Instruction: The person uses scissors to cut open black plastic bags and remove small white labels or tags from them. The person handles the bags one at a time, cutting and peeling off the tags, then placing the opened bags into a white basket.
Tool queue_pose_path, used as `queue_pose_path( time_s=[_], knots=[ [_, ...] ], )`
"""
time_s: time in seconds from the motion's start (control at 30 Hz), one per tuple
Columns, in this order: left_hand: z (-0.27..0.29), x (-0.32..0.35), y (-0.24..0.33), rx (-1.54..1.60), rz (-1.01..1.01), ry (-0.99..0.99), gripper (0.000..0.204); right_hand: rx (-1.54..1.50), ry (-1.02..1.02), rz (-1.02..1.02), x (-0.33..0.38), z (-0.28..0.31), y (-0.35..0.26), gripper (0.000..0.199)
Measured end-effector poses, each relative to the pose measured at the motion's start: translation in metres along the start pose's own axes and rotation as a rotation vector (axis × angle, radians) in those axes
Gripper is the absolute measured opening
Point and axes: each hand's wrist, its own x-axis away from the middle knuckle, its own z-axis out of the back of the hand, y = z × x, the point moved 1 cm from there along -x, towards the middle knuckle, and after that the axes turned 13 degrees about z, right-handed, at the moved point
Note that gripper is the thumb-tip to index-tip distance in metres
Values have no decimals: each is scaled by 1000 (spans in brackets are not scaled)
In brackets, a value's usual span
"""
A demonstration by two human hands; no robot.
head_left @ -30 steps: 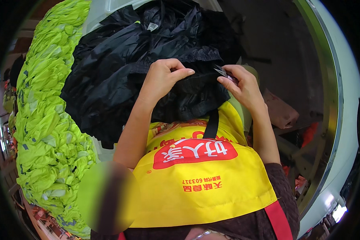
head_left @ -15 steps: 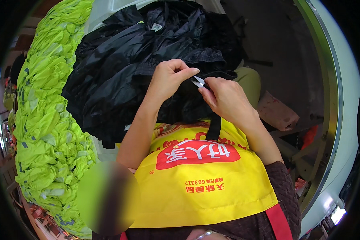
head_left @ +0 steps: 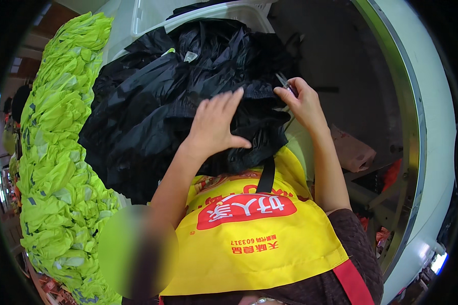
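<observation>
A heap of thin black fabric (head_left: 142, 117), gathered along some of its edges, lies in front of me and reaches down to my lap. Over its near right part my left hand (head_left: 216, 124) is spread flat, thumb apart from the fingers, holding nothing. To the right of the heap my right hand (head_left: 306, 104) is closed around small metal thread snips (head_left: 283, 81), whose blades point up and away from me. The handle of the snips is mostly hidden in the fingers. A small pale label (head_left: 190, 56) shows on the fabric's far part.
A long pile of bright yellow-green garments (head_left: 61, 168) runs down my left side. Behind the black heap stands a white plastic bin (head_left: 140, 20). At the right are a metal-edged pale curved surface (head_left: 417, 101) and, lower, a tan package (head_left: 352, 150). My yellow apron (head_left: 249, 264) covers my lap.
My hands have come apart: the left has opened and lowered onto the black fabric, while the right has moved right and slightly up with the snips. The view has shifted a little.
</observation>
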Motion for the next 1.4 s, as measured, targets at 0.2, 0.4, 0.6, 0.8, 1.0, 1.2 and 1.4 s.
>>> queue_pose_path(
  time_s=[0.2,0.4,0.6,0.8,1.0,1.2,1.4],
  knots=[
    [-19,39,-34,147,128,-524,40,-54,143,343,3,-98,67,23],
    [-47,87,-80,206,529,-845,39,-269,-347,238,59,-155,5,21],
    [-130,111,-106,371,557,-831,38,-486,-86,98,10,-100,48,30],
    [-134,99,-89,450,684,-804,37,201,360,-498,-53,-63,204,48],
    [-168,110,-112,452,715,-760,39,-40,355,-344,-93,-75,195,52],
    [-166,117,-107,445,715,-684,42,-371,119,554,-68,-108,-12,8],
    [-132,102,-86,369,686,-883,37,-129,-276,564,71,-119,-5,7]
  ],
)
